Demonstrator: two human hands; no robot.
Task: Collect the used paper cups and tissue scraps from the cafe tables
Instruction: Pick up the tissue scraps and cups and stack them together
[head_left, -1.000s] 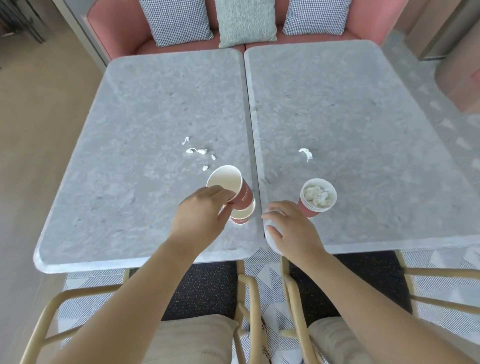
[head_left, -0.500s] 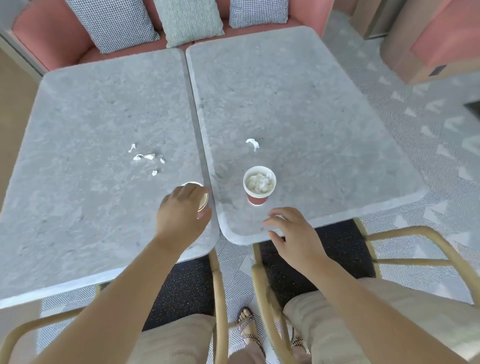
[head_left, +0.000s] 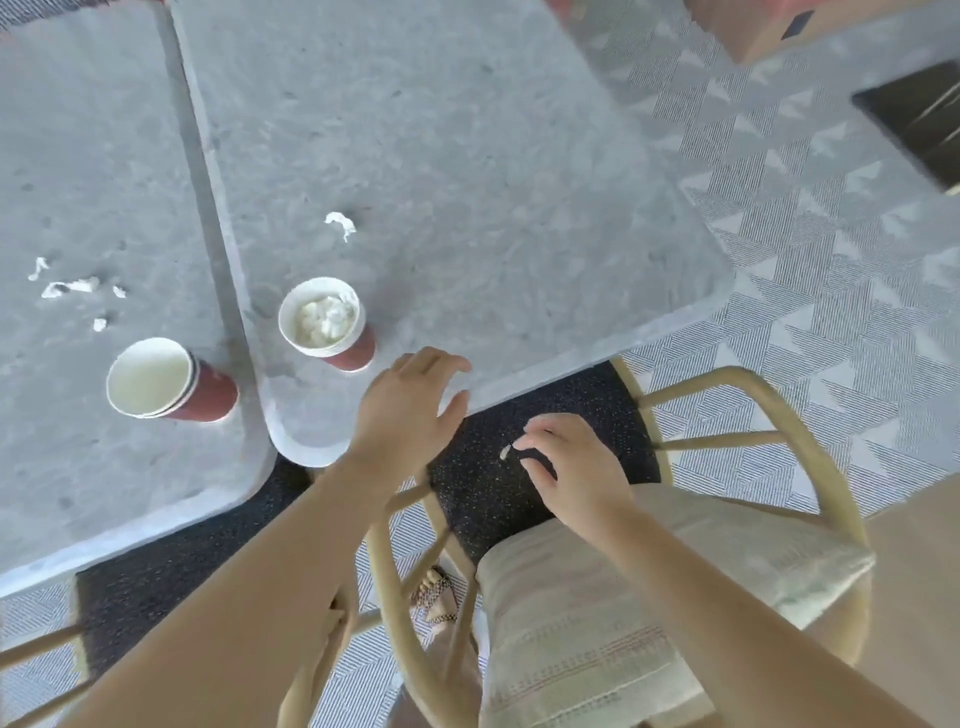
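The tables (head_left: 467, 156) look like matt, speckled grey stone. The cups (head_left: 208, 395) are smooth paper, the tissue scrap (head_left: 504, 452) thin and crumpled. The near chair (head_left: 810, 447) is smooth pale wood, its cushion (head_left: 623, 597) woven cloth.

Two tables (head_left: 467, 156), perhaps three cups (head_left: 322, 317)

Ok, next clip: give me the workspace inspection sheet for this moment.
Surface: left table and right table, grey stone, side by side.
Job's things: stacked red cups on left table; tissue-filled cup on right table; left-table scraps; right-table scrap.
Clutter: nothing seen.
Grippers: left hand, fingers relaxed, holds nothing, above right table's edge; right hand pinches tiny scrap.
Cables: nothing seen.
Surroundings: cushioned chair, patterned carpet.
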